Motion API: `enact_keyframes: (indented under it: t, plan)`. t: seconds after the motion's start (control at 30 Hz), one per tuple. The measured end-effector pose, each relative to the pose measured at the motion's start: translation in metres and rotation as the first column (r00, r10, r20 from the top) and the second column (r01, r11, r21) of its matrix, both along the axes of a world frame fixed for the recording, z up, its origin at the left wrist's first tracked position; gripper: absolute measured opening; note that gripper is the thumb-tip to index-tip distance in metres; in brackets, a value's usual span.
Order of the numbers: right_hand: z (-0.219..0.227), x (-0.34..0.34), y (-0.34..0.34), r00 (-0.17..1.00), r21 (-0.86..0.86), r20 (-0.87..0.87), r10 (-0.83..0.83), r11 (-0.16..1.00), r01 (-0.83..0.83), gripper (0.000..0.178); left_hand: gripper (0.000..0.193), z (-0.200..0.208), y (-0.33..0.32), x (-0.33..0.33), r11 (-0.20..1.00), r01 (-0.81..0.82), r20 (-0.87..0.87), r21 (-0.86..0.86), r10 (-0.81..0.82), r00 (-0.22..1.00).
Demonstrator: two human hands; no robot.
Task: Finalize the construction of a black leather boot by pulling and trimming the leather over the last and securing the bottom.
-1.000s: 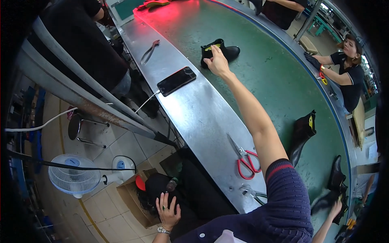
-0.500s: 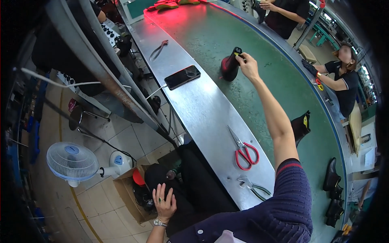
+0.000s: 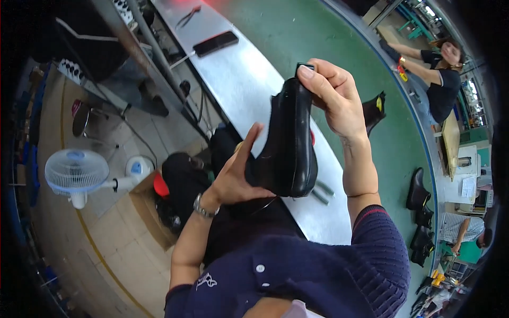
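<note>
A black boot (image 3: pixel 297 143) hangs upright in front of me, lifted off the bench. My right hand (image 3: pixel 339 98) pinches its upper end, thumb on the black tab at the top. My left hand (image 3: pixel 233 177) is up against the boot's lower left side, with fingers stretched apart; whether they press on it is hard to tell. Behind the boot, the green-handled pliers (image 3: pixel 322 194) show in part on the metal ledge, and only a sliver of the red scissors handle appears.
On the metal ledge (image 3: pixel 249 69) lie a phone (image 3: pixel 216 43) with a cable and another pair of pliers (image 3: pixel 188 17). A second boot (image 3: pixel 374 110) stands on the green table (image 3: pixel 297 37); several black boots (image 3: pixel 418 191) line its far side. A co-worker (image 3: pixel 442 79) is across it; a fan (image 3: pixel 77 169) stands left.
My right hand has brought the boot from the green table toward me. My left hand has risen from beside my lap to the boot. The view has shifted.
</note>
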State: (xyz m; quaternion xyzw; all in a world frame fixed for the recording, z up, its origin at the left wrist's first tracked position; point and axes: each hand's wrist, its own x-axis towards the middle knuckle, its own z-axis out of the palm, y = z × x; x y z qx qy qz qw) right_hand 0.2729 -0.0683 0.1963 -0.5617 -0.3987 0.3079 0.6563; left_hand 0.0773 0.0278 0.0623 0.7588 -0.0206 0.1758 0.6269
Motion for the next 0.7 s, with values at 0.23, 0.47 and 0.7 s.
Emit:
enact_keyframes:
  t: [0.23,0.47,0.7]
  plan:
    - [-0.043,-0.036,0.012,0.995,-0.041,-0.036,0.089,0.995,-0.091,0.038,0.116,-0.032,-0.017,-0.031,0.923,0.033,0.095,-0.382,0.003,0.996]
    - [-0.072,-0.050,0.020,0.990,-0.027,0.001,0.141,0.990,-0.141,0.035,0.119,-0.038,-0.020,-0.074,0.955,-0.233,0.024,-0.185,0.241,0.970]
    - [-0.165,-0.033,-0.072,0.864,-0.344,0.494,-0.098,0.891,0.297,0.035,0.110,-0.042,-0.017,-0.139,0.732,-0.523,-0.279,-0.436,0.442,0.852]
